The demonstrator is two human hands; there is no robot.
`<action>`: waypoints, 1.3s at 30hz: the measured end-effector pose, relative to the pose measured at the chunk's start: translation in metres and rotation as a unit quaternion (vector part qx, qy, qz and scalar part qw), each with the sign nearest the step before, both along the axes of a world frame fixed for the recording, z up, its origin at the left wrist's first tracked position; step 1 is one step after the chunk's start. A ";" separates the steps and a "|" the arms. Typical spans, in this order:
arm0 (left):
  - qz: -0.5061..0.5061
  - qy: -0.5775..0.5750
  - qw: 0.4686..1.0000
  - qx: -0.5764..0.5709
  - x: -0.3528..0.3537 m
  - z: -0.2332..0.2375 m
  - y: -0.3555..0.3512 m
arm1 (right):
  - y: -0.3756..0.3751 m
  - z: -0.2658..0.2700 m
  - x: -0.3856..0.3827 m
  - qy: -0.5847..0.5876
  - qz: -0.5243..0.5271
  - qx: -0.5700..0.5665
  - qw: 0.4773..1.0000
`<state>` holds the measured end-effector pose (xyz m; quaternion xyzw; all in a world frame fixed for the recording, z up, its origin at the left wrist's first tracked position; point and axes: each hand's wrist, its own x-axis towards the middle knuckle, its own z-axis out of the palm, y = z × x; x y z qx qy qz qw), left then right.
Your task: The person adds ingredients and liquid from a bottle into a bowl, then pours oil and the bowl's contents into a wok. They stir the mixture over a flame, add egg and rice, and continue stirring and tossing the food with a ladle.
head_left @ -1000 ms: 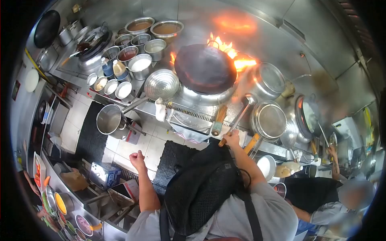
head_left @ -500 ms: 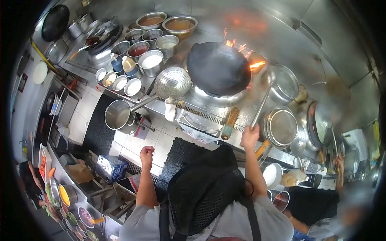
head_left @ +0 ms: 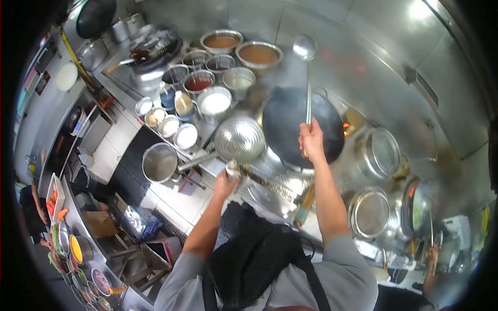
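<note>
My right hand [head_left: 312, 139] is closed round the handle of a long ladle [head_left: 304, 47], whose bowl is raised beyond the far side of a black wok [head_left: 277, 122]. The wok rests on the stove, and a small flame shows at its right edge. My left hand [head_left: 226, 182] is closed on a whitish cloth [head_left: 233, 168] at the stove's front edge. Just beyond it, a perforated strainer [head_left: 239, 138] lies with its handle over a metal pot [head_left: 160, 162].
Several bowls of sauces and liquids, among them a red sauce [head_left: 199, 81], stand left of the wok. A bamboo brush [head_left: 305, 206] lies at the front edge. Round sieves [head_left: 369, 212] and a second wok [head_left: 417, 207] are at the right, near another person's hand [head_left: 432, 255].
My right hand has moved up and left over the wok, raising the ladle. My left hand has reached forward and taken hold of the cloth. The flames beside the wok have shrunk.
</note>
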<state>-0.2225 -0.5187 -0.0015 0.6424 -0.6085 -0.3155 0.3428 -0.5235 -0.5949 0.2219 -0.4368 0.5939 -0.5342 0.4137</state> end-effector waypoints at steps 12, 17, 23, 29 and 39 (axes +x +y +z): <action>-0.052 0.347 0.909 0.223 0.020 0.059 -0.006 | -0.302 -0.017 0.040 0.121 0.084 0.127 0.981; 0.020 0.561 0.801 0.209 0.038 0.095 0.010 | -0.325 0.004 0.042 -0.035 0.159 0.160 0.974; 0.018 0.590 0.786 0.182 0.066 0.085 0.022 | -0.315 0.012 0.036 -0.489 0.118 0.193 0.843; -0.020 0.607 0.765 0.214 0.094 0.091 0.017 | -0.288 0.013 0.041 -0.570 0.144 0.173 0.790; -0.125 0.597 0.750 0.254 0.097 0.108 -0.023 | -0.185 0.053 0.027 -0.673 0.166 0.118 0.711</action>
